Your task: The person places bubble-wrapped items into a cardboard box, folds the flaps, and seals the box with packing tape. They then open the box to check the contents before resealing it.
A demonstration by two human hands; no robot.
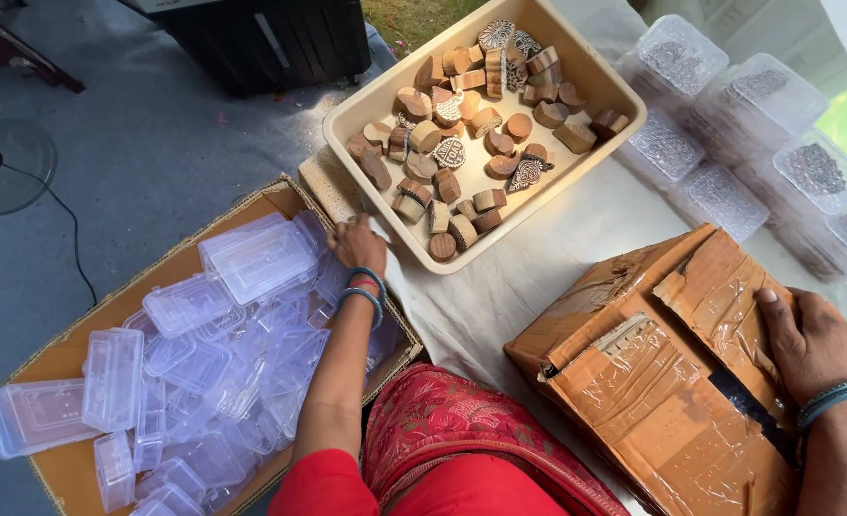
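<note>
Clear plastic boxes are being reached for while a taped carton is being steadied on the bench.

Reaching down past the bench edge, the left hand (358, 245) is dipping into the open cardboard box of clear lidded containers (203, 354) on the floor; its fingers are curled among them, though I cannot tell whether they are gripping one. Resting flat and open, the right hand (810, 339) is pressing on the tape-wrapped cardboard carton (662, 382), holding nothing. Between them, the beige tray of carved wooden stamp blocks (481, 143) is sitting loose and unsorted, while filled clear boxes (748, 134) are stacking up at the far right, so packing looks partly done, with plenty left. Open cloth between tray and carton is narrow; the tray's corner is overhanging the bench edge.
</note>
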